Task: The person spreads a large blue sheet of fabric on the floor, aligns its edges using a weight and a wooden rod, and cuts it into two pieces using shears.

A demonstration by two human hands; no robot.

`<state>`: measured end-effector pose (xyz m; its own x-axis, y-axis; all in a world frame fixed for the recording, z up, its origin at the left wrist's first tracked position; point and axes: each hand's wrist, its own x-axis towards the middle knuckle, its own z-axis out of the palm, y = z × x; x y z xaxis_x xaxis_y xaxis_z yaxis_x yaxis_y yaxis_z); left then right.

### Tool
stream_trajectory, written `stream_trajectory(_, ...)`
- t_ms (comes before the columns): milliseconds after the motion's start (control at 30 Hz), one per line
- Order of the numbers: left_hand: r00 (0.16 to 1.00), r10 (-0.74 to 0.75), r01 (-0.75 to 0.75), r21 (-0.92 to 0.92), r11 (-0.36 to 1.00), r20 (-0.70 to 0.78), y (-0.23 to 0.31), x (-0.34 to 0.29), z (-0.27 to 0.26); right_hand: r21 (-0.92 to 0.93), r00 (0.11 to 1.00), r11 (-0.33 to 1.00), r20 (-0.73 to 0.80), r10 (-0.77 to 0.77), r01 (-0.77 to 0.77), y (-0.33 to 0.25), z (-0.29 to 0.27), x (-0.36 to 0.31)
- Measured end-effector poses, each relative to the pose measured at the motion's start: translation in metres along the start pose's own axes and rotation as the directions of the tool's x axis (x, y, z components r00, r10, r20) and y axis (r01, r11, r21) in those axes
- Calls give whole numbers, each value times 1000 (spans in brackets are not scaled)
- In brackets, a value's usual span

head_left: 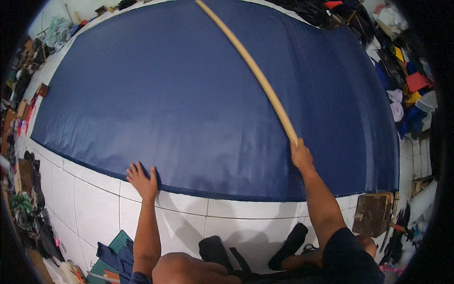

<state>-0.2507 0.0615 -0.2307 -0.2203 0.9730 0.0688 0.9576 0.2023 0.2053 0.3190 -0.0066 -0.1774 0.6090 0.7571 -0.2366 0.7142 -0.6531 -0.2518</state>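
Note:
A large sheet of dark blue material (156, 94) lies spread over the white tiled floor, with soft ripples toward its right side. My left hand (143, 181) rests flat with fingers spread on the sheet's near edge. In my right hand (301, 155) is the near end of a long pale wooden stick (257, 73). The stick slants across the sheet to the far edge and looks bent by the lens. Whether it touches the sheet along its whole length, I cannot tell.
A brown block (373, 214) sits at the sheet's near right corner. Scissors (309, 248) lie by my right foot. Blue fabric pieces (116, 258) rest on a green mat (122, 240) at lower left. Clutter lines both sides, including a red piece (417, 82) at right.

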Motion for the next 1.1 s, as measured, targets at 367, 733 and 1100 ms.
stream_trajectory(367, 983, -42, 2, -222, 975, -180, -13, -48, 5, 81, 940, 944, -97, 327, -320, 158, -14, -66)
stream_trajectory(733, 974, -32, -39, -307, 951, -225, -24, -42, 16, 118, 981, 985, -166, -104, 125, -12, 12, -54)
stream_trajectory(1100, 970, -118, 25, -400, 916, -212, -18, -49, 0, -29, 647, 661, 245, -722, 749, -349, 107, -72)
